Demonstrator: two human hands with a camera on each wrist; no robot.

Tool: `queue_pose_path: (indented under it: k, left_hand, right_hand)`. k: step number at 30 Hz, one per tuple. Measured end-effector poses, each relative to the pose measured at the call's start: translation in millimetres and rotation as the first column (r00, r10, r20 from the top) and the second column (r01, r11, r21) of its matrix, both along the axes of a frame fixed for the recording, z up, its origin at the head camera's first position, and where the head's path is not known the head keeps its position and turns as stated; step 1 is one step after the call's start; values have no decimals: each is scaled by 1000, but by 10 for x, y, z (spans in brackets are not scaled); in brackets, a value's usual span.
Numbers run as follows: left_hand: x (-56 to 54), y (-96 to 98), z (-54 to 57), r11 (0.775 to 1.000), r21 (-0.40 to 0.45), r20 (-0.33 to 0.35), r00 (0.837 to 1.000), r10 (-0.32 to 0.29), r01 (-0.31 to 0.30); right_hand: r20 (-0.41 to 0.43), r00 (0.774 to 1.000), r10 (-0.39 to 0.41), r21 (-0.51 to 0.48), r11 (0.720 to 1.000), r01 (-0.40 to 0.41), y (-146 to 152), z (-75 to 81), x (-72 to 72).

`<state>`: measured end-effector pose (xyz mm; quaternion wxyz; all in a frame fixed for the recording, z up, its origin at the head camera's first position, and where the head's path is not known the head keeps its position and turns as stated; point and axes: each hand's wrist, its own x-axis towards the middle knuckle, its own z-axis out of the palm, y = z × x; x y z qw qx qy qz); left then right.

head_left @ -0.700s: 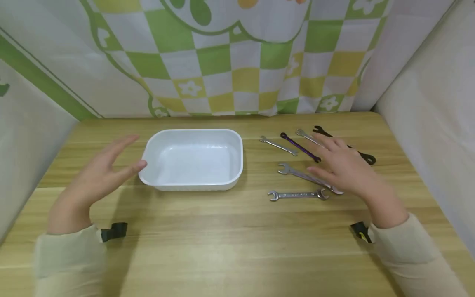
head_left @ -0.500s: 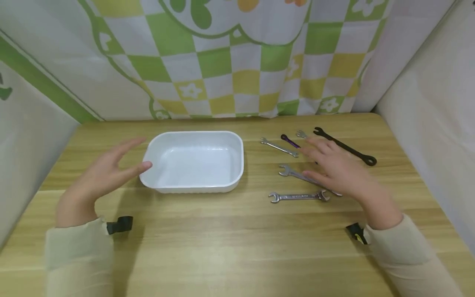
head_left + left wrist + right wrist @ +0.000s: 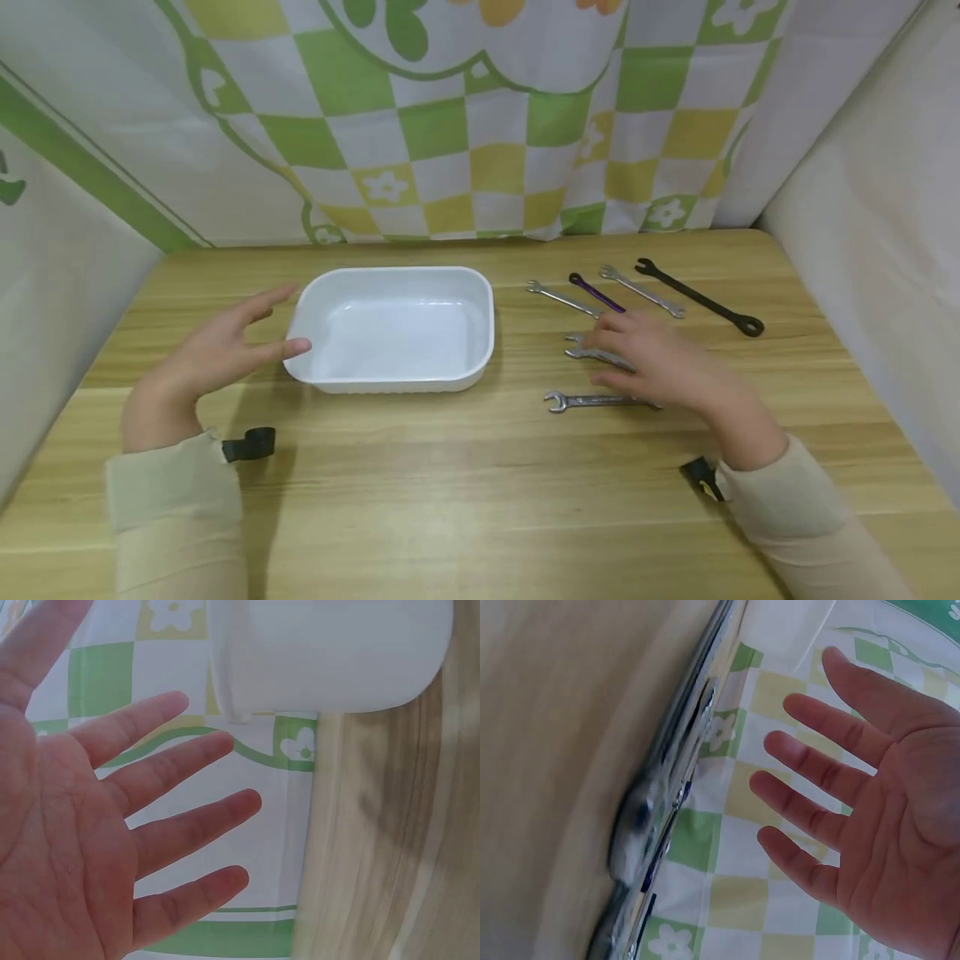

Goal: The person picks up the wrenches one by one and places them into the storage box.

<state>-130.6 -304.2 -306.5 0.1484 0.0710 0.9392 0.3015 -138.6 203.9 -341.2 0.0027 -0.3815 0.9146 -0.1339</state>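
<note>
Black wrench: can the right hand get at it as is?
Likely yes: the right hand is open and holds nothing, and the black wrench lies on the table with nothing over it.

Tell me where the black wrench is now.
In the head view, the black wrench lies toward the back right of the table, just right of a small silver wrench.
</note>
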Motion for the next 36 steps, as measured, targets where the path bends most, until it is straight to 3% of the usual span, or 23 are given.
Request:
queue_pose_path:
  k: [5,12,19,29,36]
  left_hand:
    - [7,18,-35,999,50,-4,1000,-2,2]
    - [23,3,-58,997,70,4,1000,-14,13]
    - [15,-25,-81,999,33,18,999,-39,38]
    - [1,-27,-113,998,22,50,997,-59,58]
    - [7,-16,-107,998,1,60,997,-57,57]
  right_hand:
    - [99,995,-7,22,1000,5,-53,-26,34]
    - [176,984,41,82,995,-56,-85,-15,57]
    - [292,956,34,131,989,-75,-132,-13,51]
    - [342,939,26,169,982,-89,-175,-46,28]
    - [337,941,17,184,979,-84,-223,-63,12]
